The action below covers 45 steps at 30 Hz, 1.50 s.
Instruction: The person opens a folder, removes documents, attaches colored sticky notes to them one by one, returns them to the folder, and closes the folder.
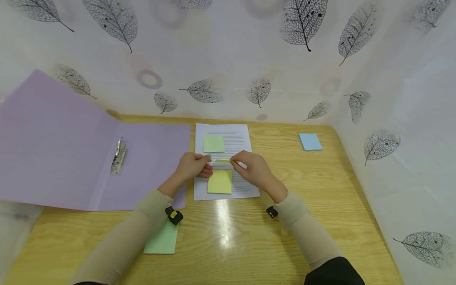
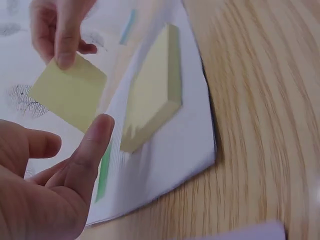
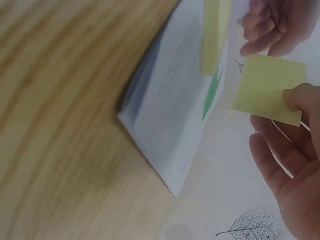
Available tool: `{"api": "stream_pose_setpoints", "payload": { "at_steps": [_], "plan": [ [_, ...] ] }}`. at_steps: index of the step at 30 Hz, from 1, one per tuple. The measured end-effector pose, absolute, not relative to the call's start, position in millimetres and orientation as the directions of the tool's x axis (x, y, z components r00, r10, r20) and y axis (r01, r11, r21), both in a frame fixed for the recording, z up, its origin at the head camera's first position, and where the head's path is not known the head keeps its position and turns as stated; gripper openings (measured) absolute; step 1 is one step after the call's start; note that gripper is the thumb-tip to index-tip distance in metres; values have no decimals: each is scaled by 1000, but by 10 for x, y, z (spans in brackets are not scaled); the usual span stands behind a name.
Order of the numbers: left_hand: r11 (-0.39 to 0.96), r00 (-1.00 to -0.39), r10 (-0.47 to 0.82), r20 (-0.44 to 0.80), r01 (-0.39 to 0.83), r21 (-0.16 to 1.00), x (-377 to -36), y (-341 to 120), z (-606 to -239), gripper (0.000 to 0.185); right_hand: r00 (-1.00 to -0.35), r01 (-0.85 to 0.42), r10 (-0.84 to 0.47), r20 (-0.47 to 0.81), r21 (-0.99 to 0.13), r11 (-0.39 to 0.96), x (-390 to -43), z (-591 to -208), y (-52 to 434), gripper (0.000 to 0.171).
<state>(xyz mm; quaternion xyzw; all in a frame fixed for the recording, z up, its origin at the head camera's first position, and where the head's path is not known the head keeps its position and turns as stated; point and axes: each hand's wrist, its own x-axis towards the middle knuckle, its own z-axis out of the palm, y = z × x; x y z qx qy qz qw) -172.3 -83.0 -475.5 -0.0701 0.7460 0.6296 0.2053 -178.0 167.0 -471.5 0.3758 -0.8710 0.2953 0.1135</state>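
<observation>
My right hand pinches one yellow sticky note by its edge, thumb on one face and fingers behind. The note is held up over printed paper and looks edge-on in the head view. On the other side of it is my left hand, thumb and fingers apart, with a fingertip close to the note's lower corner in the left wrist view. Below the hands, a thick yellow sticky-note pad lies on the paper. A light green sticky note lies higher up the page.
An open purple folder with a metal clip lies left of the paper. A blue sticky pad sits at the back right of the wooden table. Beneath my left forearm is a pale green pad. Leaf-patterned curtain surrounds the table.
</observation>
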Motion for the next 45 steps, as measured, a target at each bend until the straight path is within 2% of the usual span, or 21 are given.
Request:
{"api": "stream_pose_setpoints", "payload": {
  "at_steps": [4,7,10,13,16,19,22,25,31,33,35,37,40,42,45],
  "plan": [
    [75,-868,152,-472,-466,881,-1775,-795,-4776,40,-631,-776,-634,448,-345,528,-1746,-4770,1656,7],
    [66,-878,130,-461,-456,887,-1782,-759,-4791,34,-603,-798,-658,452,-321,511,-1731,-4791,1659,8],
    [100,-898,107,-427,-418,903,-1786,-722,-4811,30,-599,-801,-664,448,-348,488,-1725,-4803,1670,14],
    [136,-910,93,-403,-389,911,-1798,-692,-4826,27,-650,-756,-641,408,-434,491,-1737,-4812,1684,31],
    [151,-920,87,-382,-367,918,-1822,-672,-4846,26,-752,-648,-566,338,-537,540,-1779,-4829,1703,42],
    [156,-929,75,-361,-347,925,-1853,-642,-4866,26,-850,-505,-462,253,-641,578,-1834,-4850,1717,40],
    [158,-940,69,-334,-320,934,-1889,-597,-4882,26,-914,-366,-374,159,-721,588,-1887,-4855,1726,34],
    [157,-947,70,-312,-299,941,-1914,-553,-4885,27,-941,-279,-324,97,-765,581,-1943,-4852,1732,26],
    [152,-950,112,-290,-272,950,-1981,-459,-4904,25,-963,-216,-263,64,-768,603,-2085,-4857,1782,20],
    [203,-958,125,-256,-228,952,-1998,-418,-4889,26,-969,-191,-244,46,-765,615,-2132,-4852,1810,21],
    [324,-973,136,-186,-134,936,-2013,-379,-4864,29,-973,-166,-229,25,-765,622,-2179,-4854,1836,22],
    [479,-981,160,-107,-18,877,-2024,-342,-4836,32,-976,-143,-220,2,-765,628,-2224,-4864,1868,23],
    [714,-967,254,-1,186,675,-2036,-294,-4805,38,-975,-128,-221,-19,-762,635,-2286,-4902,1915,24],
    [797,-935,354,30,318,513,-2041,-267,-4795,41,-975,-127,-221,-26,-748,652,-2320,-4931,1941,24],
    [833,-872,488,31,476,281,-2053,-242,-4803,47,-975,-140,-221,-19,-718,682,-2367,-4973,1961,24]
  ]
}}
